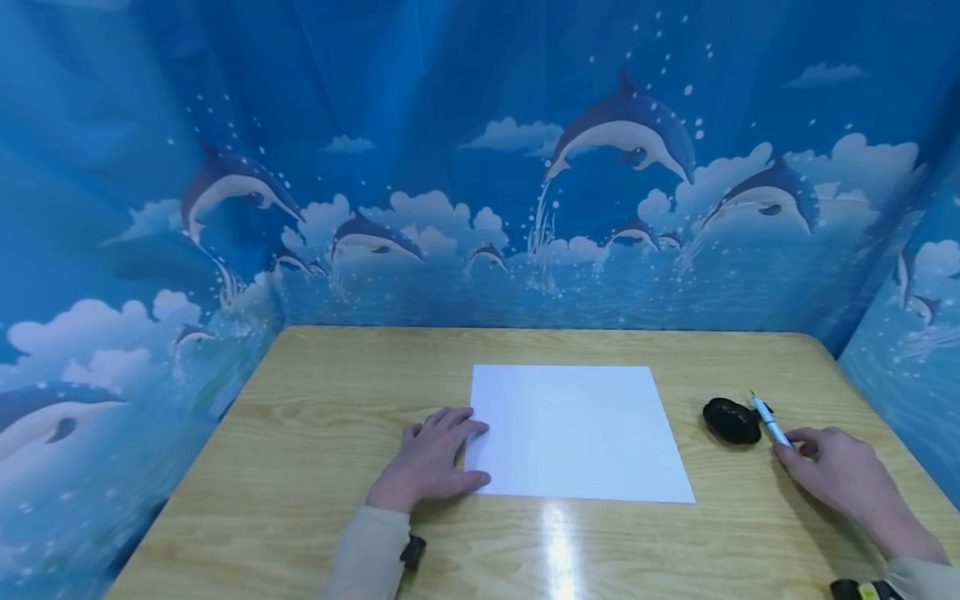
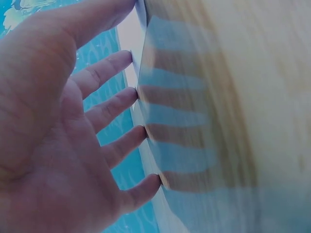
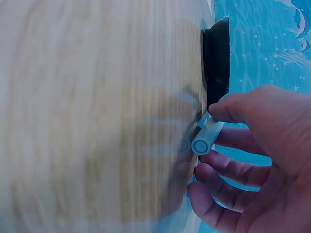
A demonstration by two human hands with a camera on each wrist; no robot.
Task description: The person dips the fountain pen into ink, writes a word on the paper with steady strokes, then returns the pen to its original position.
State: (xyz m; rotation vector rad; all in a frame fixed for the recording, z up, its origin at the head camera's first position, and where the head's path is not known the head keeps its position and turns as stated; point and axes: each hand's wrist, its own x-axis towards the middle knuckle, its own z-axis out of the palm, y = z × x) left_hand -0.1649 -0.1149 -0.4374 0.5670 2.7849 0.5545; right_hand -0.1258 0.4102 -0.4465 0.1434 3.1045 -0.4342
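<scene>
A white sheet of paper lies flat on the wooden table. At its left edge rests my left hand, with thumb and fingers spread and the fingertips on the paper's margin. In the left wrist view, the fingertips of that hand touch down on the surface. On the right, my right hand pinches the near end of a light-blue pen between thumb and index finger. The pen's thin tip points away from me. Its round end faces the right wrist camera, the other fingers curling below it.
Just left of the pen sits a glossy black rounded object, also visible as a dark dome in the right wrist view. A blue dolphin-print curtain hangs behind and at both sides of the wooden table.
</scene>
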